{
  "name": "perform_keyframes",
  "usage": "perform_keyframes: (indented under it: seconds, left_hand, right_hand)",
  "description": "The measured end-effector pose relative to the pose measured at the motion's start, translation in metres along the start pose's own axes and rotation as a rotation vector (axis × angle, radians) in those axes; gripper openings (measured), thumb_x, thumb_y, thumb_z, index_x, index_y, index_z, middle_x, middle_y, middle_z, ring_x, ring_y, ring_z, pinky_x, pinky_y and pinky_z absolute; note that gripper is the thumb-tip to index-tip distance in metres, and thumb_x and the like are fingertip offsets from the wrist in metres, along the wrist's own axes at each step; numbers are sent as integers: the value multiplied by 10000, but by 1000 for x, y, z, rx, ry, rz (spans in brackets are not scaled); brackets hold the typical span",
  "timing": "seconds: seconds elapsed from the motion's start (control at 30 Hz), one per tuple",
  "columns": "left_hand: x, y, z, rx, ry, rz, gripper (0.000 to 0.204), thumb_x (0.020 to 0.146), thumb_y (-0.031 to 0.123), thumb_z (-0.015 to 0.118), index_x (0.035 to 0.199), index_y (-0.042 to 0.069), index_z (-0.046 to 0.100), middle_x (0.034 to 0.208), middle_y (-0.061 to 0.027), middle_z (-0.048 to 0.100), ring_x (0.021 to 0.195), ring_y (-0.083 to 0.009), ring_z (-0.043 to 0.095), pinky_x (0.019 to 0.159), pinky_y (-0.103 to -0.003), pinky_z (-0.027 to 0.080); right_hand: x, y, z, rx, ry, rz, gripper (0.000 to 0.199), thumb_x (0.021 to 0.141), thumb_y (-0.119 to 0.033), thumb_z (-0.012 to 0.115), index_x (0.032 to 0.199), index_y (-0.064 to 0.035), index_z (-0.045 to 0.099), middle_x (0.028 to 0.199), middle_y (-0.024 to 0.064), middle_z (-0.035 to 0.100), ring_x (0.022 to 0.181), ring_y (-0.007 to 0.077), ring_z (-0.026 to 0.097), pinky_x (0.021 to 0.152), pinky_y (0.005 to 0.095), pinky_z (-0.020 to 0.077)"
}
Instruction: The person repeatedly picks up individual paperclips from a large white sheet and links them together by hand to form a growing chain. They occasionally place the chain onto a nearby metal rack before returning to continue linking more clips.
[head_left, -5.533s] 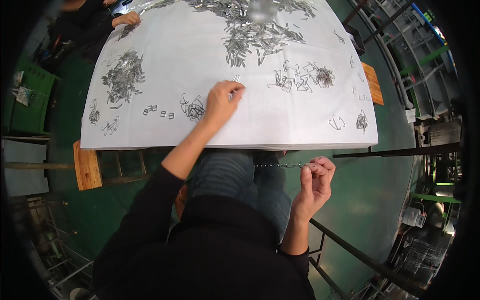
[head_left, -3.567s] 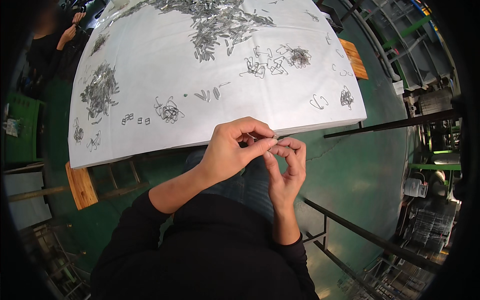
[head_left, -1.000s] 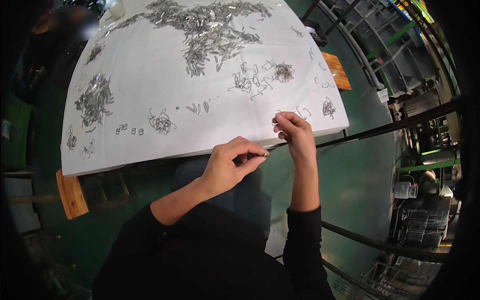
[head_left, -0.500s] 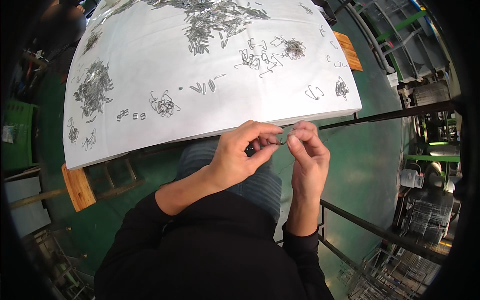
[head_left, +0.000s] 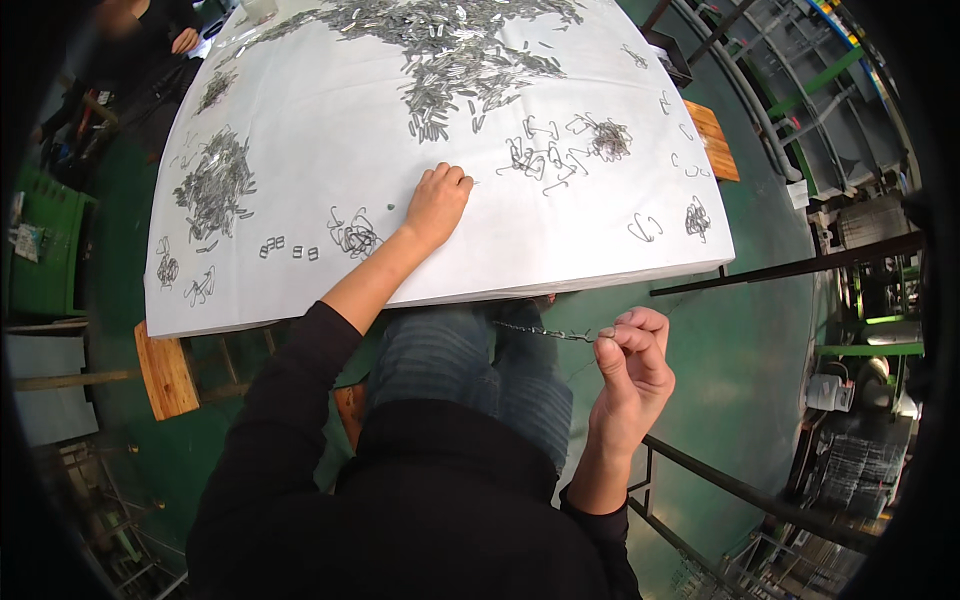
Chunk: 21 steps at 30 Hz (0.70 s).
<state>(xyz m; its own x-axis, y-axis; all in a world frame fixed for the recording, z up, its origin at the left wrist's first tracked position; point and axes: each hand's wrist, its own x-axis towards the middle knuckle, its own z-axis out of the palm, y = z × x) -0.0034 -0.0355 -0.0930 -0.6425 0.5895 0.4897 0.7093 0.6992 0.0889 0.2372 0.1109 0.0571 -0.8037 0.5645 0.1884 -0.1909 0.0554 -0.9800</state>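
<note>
Between the thumb and fingers of my right hand (head_left: 632, 375), a thin chain of small metal links (head_left: 545, 331) is pinched at one end. It stretches leftward over my lap, beyond the front edge of the white-covered table (head_left: 560, 235). My left hand (head_left: 440, 207) rests on the table with its fingers curled down and close together. It covers the place where a few slim metal links lay, so whatever is under its fingertips is hidden. Left of that hand lie a tangle of bent wire hooks (head_left: 356, 236) and several small rectangular metal links (head_left: 290, 251).
A large heap of slim metal links (head_left: 450, 75) spreads across the far side. Another heap (head_left: 215, 188) lies at left. Wire hooks (head_left: 545, 158) and a wire tangle (head_left: 697, 218) lie at right. Wooden stools (head_left: 165, 372) flank the table. Another person's hand (head_left: 186, 40) shows far left.
My left hand has let go of the chain and moved forward and left onto the table. My right hand keeps the chain, slightly lower and further right. The view has shifted a little.
</note>
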Motion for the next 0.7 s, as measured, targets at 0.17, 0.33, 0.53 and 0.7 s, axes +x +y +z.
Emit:
perform_keyframes:
  seconds: [0.17, 0.33, 0.53, 0.7]
  left_hand:
    - [4, 8, 3, 275, -199, 126, 104, 723, 45, 586, 812, 21, 634, 810, -79, 600, 842, -203, 548, 725, -318, 428]
    - [21, 12, -6, 369, -256, 163, 79, 721, 36, 579, 775, 21, 635, 749, -71, 618, 754, -224, 586, 698, -342, 443]
    - [29, 71, -76, -973, -200, -384, 119, 792, 105, 635, 840, 8, 684, 763, -79, 678, 705, -155, 641, 639, -293, 488]
    - [12, 116, -152, -1448, -282, -390, 141, 792, 75, 670, 898, -17, 678, 800, -29, 672, 740, -80, 600, 687, -215, 470]
  right_hand:
    - [1, 4, -1, -15, -11, -33, 111, 724, -22, 732, 799, -5, 652, 941, 49, 495, 901, 156, 473, 821, 274, 385]
    - [1, 5, 0, -25, -23, -29, 108, 728, -29, 729, 800, -4, 653, 929, 42, 503, 866, 145, 486, 790, 258, 400]
    - [4, 8, -1, -95, -38, -47, 111, 727, -50, 735, 813, -10, 678, 900, 34, 513, 845, 137, 495, 757, 248, 411]
    - [4, 11, 0, -153, -71, -77, 101, 743, -32, 716, 817, 2, 656, 913, 35, 495, 857, 131, 479, 763, 239, 406]
